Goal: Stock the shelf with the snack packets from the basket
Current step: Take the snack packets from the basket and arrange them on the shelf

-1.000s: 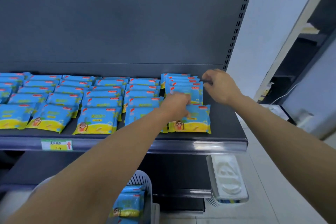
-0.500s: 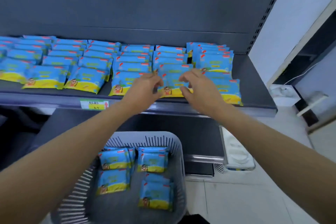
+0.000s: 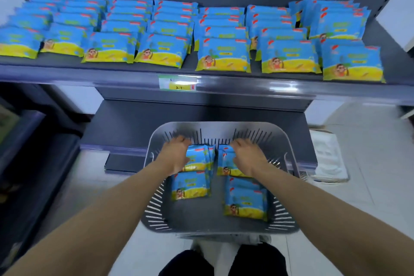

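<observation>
In the basket (image 3: 224,129), my right hand (image 3: 249,158) clamps its grip on the rear-right packet (image 3: 224,161); my left hand (image 3: 175,155) covers the rear-left packet (image 3: 198,157), and I can't tell its grip.

left hand (image 3: 177,158) and right hand (image 3: 249,159) blur over snack packets (image 3: 198,158) in the basket (image 3: 215,129); grip unclear; price label (image 3: 178,84) unreadable

One head view looks down, seemingly from standing height, over the basket (image 3: 215,130) toward the shelf (image 3: 246,87).
</observation>
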A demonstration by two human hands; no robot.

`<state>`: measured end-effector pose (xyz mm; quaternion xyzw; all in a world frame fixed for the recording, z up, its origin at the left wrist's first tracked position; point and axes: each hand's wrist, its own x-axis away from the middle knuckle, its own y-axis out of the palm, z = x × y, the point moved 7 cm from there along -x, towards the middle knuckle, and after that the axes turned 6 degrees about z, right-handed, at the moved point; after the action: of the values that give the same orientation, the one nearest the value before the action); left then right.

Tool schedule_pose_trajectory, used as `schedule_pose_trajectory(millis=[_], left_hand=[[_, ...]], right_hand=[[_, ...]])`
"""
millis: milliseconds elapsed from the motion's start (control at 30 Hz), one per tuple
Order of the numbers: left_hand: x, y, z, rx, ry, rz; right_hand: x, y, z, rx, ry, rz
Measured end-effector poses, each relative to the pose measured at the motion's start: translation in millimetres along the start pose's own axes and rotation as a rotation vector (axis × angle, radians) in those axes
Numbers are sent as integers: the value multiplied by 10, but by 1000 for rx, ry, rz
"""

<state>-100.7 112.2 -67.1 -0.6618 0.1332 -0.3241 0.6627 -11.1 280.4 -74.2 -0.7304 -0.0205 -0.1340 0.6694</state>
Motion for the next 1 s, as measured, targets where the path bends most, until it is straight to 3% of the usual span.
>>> schedule_pose_trajectory(millis=[433,600,767,1000], left_hand=[[-292,528,-33,-196,-2,112],[-268,474,-13,-192,54,7],[-186,-71,132,-66,113,-1],[-33,-1412,431,65,178,98]], right_hand=[[-170,470,114,143,201,102],[-121,358,82,156,176,57],[12,-422,-18,172,70,194],[236,-2081,-49,164,-127,621]])
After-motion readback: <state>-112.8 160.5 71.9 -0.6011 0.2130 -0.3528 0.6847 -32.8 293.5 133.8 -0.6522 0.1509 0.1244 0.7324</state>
